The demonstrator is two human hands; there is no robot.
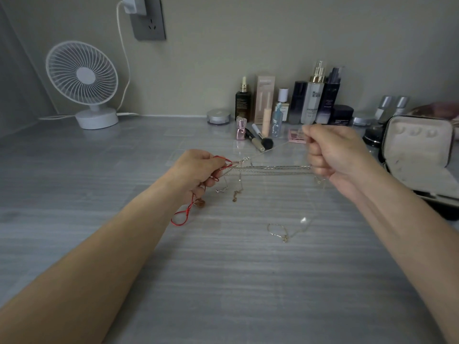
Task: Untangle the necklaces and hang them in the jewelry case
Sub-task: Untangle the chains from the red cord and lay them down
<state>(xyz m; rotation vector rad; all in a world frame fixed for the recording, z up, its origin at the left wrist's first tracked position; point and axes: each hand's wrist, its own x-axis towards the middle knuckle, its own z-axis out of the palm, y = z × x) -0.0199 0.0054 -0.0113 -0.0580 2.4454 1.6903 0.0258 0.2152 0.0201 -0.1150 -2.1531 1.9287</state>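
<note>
Several thin silver and gold necklace chains (273, 169) are stretched taut above the grey table between my two hands. My left hand (198, 172) grips one end of the tangle together with a red cord (183, 214) that loops down below it. My right hand (332, 152) is a fist around the other end of the chains. Small pendants (234, 198) dangle from the knot near my left hand. A loose gold chain (283, 234) hangs from my right hand down to the table. The open jewelry case (419, 155) stands at the right, its beige lid upright.
A white desk fan (84, 83) stands at the back left, its cable running to a wall socket (149, 21). Several cosmetic bottles (313, 95), a makeup brush (260, 137) and small jars line the back wall. The grey table (223, 281) stretches toward me.
</note>
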